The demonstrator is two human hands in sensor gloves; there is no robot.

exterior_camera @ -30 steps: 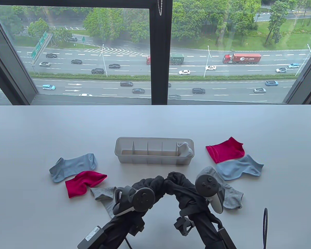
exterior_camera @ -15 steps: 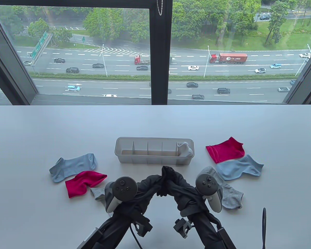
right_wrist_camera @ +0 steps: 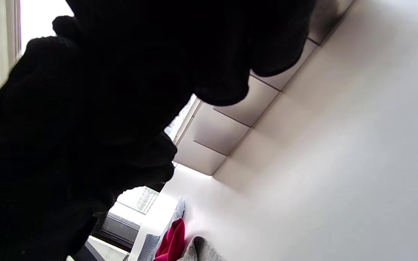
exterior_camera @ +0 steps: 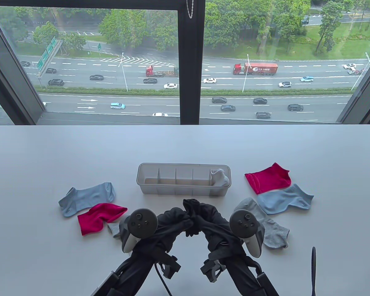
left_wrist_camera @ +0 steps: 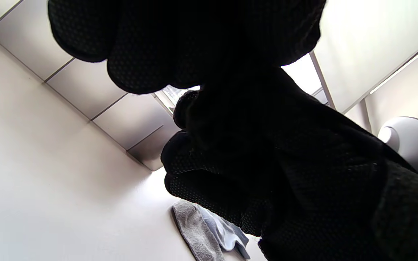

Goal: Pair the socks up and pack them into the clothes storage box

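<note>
Just in front of the clear divided storage box (exterior_camera: 183, 180), the left hand (exterior_camera: 172, 219) and right hand (exterior_camera: 211, 217) meet, both gripping a bunched black sock bundle (exterior_camera: 191, 209) held above the table (exterior_camera: 49, 148). One grey sock (exterior_camera: 219, 177) sits in the box's rightmost compartment. Red, blue and grey socks lie on either side.
</note>
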